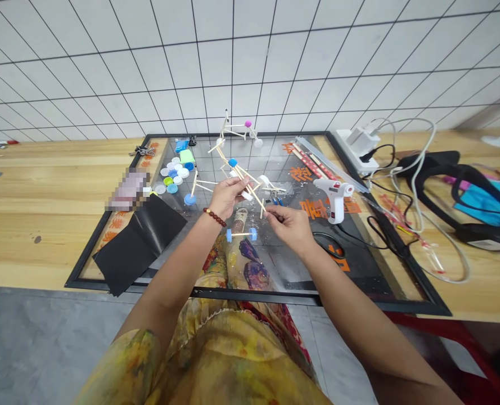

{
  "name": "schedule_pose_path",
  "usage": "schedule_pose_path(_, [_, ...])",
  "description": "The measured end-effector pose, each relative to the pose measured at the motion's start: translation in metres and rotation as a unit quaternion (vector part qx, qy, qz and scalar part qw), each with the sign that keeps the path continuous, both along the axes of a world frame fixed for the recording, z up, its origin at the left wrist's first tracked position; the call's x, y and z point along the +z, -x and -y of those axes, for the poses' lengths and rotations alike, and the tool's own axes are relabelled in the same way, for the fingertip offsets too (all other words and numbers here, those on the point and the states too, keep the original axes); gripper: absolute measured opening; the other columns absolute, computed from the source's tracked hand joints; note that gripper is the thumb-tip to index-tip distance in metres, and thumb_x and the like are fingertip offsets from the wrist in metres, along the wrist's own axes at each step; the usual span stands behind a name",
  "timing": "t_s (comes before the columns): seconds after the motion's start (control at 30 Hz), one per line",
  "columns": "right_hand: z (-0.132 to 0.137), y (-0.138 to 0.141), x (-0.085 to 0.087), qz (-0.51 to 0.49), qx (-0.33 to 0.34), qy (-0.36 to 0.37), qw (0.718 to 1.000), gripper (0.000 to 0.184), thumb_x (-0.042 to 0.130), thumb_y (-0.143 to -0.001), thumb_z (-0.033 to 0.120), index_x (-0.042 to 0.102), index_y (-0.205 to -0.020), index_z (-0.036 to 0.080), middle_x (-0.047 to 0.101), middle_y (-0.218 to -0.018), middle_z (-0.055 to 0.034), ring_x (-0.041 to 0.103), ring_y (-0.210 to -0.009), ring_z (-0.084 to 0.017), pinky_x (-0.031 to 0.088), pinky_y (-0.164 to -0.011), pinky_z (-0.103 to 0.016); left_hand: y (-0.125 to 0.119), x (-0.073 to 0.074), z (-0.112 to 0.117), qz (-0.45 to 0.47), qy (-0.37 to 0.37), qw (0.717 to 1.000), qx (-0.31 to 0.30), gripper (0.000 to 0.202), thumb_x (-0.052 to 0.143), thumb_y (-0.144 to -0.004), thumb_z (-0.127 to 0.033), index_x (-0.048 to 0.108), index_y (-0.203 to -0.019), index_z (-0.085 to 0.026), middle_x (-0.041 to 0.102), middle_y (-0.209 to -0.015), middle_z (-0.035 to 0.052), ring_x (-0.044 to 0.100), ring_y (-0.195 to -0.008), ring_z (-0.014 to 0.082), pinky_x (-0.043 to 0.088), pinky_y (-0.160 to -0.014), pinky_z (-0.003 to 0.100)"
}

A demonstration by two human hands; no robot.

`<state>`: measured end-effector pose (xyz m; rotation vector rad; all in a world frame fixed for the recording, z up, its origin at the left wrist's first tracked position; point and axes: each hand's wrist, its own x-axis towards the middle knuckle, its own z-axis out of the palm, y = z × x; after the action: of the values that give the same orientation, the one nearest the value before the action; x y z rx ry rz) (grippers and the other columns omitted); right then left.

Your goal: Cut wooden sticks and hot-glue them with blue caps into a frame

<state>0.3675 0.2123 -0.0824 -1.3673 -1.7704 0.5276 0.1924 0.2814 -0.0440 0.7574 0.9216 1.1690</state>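
My left hand (226, 197), a bead bracelet on its wrist, is closed around a frame of thin wooden sticks (237, 171) with bottle caps glued on, held above the glass table top (275, 264). My right hand (287, 222) pinches the lower end of one stick of that frame. Below the hands lies a small axle (241, 234), a stick with a blue cap at each end. Another stick model with a pink cap (239, 130) stands at the far edge of the glass.
A white glue gun (334, 196) stands right of my hands, its cable running to a power strip (361, 147). Loose bottle caps (174, 171) lie at the left, with a black sheet (138, 242) nearer me. A black bag (464, 194) lies far right.
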Motion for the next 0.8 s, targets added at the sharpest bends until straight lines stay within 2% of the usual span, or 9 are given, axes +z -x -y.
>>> schedule_pose_path(0.13, [-0.001,-0.004,0.006,-0.041,-0.005,0.014,0.999,0.029,0.057,-0.086,0.042,0.077,-0.092,0.022,0.075,-0.082,-0.0043,0.067,-0.072,-0.019,0.049,-0.068,-0.031,0.001,-0.002,-0.001,0.002,0.005,1.0,0.003,0.023,0.084,-0.064,-0.025,0.071,-0.076,-0.011,0.07,-0.07,0.0036,0.062,-0.062,0.011,0.05,-0.063,0.025])
schedule_pose_path(0.27, [-0.012,-0.006,0.009,-0.143,-0.053,0.015,0.988,0.031,0.059,-0.083,0.047,0.076,-0.091,0.022,0.073,-0.097,-0.0068,0.066,-0.085,-0.021,0.05,-0.077,-0.035,0.001,-0.004,-0.003,0.003,0.005,1.0,0.0,0.025,0.085,-0.062,-0.026,0.07,-0.074,-0.011,0.07,-0.07,0.0038,0.062,-0.062,0.0114,0.05,-0.062,0.026])
schedule_pose_path(0.4, [-0.024,0.004,0.011,-0.254,-0.057,0.118,0.958,0.032,0.068,-0.071,0.05,0.075,-0.08,0.02,0.073,-0.084,-0.0043,0.063,-0.078,-0.019,0.049,-0.072,-0.033,0.0,-0.004,-0.001,-0.003,-0.008,1.0,-0.015,0.027,0.086,-0.06,-0.03,0.069,-0.071,-0.011,0.068,-0.068,0.0028,0.059,-0.06,0.0101,0.049,-0.061,0.025])
schedule_pose_path(0.5, [-0.024,0.015,0.016,-0.297,-0.036,0.175,0.938,0.036,0.073,-0.065,0.053,0.074,-0.076,0.019,0.07,-0.072,-0.0013,0.059,-0.068,-0.016,0.046,-0.066,-0.03,0.0,-0.003,0.0,-0.013,-0.016,1.0,-0.021,0.027,0.086,-0.06,-0.031,0.069,-0.068,-0.011,0.065,-0.064,0.0019,0.058,-0.059,0.0097,0.048,-0.06,0.025])
schedule_pose_path(0.6, [-0.022,0.022,0.021,-0.329,-0.025,0.199,0.923,0.035,0.075,-0.062,0.053,0.074,-0.075,0.02,0.067,-0.066,0.0007,0.056,-0.061,-0.014,0.044,-0.061,-0.029,-0.002,-0.004,0.001,-0.014,-0.022,0.999,-0.027,0.028,0.086,-0.06,-0.033,0.07,-0.068,-0.012,0.065,-0.062,0.0017,0.058,-0.058,0.0102,0.048,-0.061,0.025])
schedule_pose_path(0.8, [-0.026,0.029,0.027,-0.38,-0.05,0.222,0.897,0.025,0.075,-0.056,0.042,0.072,-0.066,0.019,0.063,-0.058,0.0016,0.049,-0.053,-0.011,0.039,-0.054,-0.026,-0.005,-0.007,0.002,-0.013,-0.022,0.999,-0.031,0.032,0.087,-0.058,-0.036,0.069,-0.068,-0.012,0.067,-0.065,0.0025,0.06,-0.059,0.0112,0.049,-0.064,0.028])
